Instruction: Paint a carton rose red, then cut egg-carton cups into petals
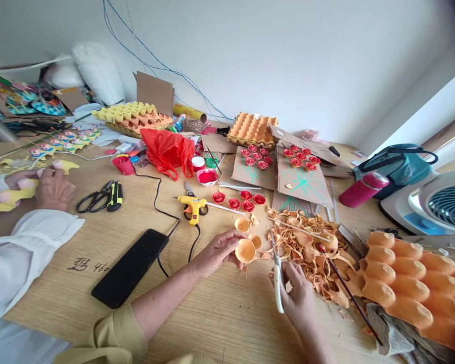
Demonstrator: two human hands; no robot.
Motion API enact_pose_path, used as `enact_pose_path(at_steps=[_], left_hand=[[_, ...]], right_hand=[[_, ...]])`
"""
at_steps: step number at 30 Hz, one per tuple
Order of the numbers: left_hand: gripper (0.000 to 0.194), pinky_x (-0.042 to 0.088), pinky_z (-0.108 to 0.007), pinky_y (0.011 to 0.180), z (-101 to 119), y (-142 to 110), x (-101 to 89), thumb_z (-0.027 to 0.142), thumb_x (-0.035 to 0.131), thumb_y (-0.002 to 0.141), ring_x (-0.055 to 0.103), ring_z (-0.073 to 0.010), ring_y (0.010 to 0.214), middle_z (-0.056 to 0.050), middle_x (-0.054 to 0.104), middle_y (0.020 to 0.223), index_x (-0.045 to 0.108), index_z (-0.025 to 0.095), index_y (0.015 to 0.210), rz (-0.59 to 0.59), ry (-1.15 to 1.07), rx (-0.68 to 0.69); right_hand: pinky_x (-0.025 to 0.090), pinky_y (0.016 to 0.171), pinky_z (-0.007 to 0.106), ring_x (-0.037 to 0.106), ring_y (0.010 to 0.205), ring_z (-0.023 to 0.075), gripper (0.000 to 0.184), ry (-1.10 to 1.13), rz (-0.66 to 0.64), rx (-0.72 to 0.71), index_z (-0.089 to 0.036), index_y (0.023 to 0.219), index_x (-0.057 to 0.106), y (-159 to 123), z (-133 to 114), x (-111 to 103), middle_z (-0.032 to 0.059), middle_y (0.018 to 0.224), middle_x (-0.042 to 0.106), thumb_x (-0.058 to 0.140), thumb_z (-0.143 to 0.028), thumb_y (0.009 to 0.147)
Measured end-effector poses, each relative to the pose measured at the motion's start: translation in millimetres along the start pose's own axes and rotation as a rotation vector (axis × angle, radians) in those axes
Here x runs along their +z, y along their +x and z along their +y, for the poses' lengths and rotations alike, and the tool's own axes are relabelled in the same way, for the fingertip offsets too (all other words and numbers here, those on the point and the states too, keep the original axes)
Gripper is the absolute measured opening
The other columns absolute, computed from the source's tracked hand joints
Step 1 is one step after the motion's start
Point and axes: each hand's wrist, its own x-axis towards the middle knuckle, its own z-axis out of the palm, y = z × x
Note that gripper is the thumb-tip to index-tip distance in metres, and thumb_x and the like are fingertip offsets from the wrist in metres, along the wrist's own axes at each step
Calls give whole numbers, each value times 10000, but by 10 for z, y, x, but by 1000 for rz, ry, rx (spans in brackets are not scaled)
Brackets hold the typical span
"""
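Between the thumb and fingers of my left hand [223, 248] is an orange egg-carton cup [245, 251], its round opening facing me. My right hand [296, 289] is closed around the white handles of a pair of scissors [277, 275], whose blades point up and away, just right of the cup. Two more cut cups, a nearer one [255, 241] and a farther one [241, 224], lie on the table behind the held one. Right of the scissors spreads a heap of orange carton scraps [307, 247]. Several red paper roses [234, 203] lie beyond the cups.
An orange egg tray [413, 283] stands at right, near a fan [447, 199] and a pink bottle [364, 189]. A yellow glue gun [193, 209], its cord and a black phone [129, 268] lie left. A co-worker's hand [55, 189] holds yellow carton at far left.
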Motion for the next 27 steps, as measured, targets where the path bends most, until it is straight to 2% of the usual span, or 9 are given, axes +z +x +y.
enact_pose_path(at_steps=[4,6,10,14,18,22,25,27], left_hand=[[321,560,-258,633,43,24,1,402,663,911,629,-109,664,-51,645,979,680,181,1143,82,-109,37],[342,554,-252,648,67,44,-22,396,681,898,629,-106,671,-58,657,1006,685,180,1163,144,-152,69],[352,546,-237,661,76,92,-92,375,699,883,614,-100,689,-40,665,968,680,191,1182,256,-259,137],[345,536,-242,663,58,111,-114,355,713,867,615,-108,693,-26,657,908,676,185,1166,267,-305,135],[373,509,-241,629,70,106,-103,389,716,858,621,-124,717,-46,661,966,666,176,1160,224,-285,124],[483,486,-226,650,85,98,-103,357,778,814,616,-124,778,-30,639,942,616,205,1243,186,-222,104],[566,474,-225,653,76,97,-91,255,843,743,592,-106,760,-17,629,962,598,211,1251,173,-95,114],[558,468,-232,637,75,97,-83,259,845,738,579,-99,727,-15,627,959,599,199,1235,172,-28,139]], right_hand=[[406,624,272,471,655,158,250,-12,23,31,-228,749,456,20,25,-118,-19,664,510,531,-335,963],[403,602,260,488,639,154,281,-35,-64,35,-229,713,455,3,3,-197,-21,643,521,556,-353,945],[364,552,251,544,598,164,278,-244,-340,59,-236,683,505,-74,-112,-300,-20,581,565,610,-374,900],[279,501,280,609,563,213,243,-502,-419,45,-265,663,592,-112,-226,-294,3,512,606,653,-423,836],[254,481,289,616,482,215,249,-637,-427,162,-280,656,609,-193,-128,-381,10,522,657,633,-460,826],[335,512,324,660,511,263,347,-774,-290,331,-279,631,581,-447,119,-598,47,547,681,594,-564,830],[357,508,330,665,525,272,367,-780,-265,355,-292,642,579,-649,199,-714,42,571,690,579,-605,835],[346,485,318,662,521,270,374,-749,-269,361,-299,657,578,-736,175,-733,29,553,674,562,-621,847]])
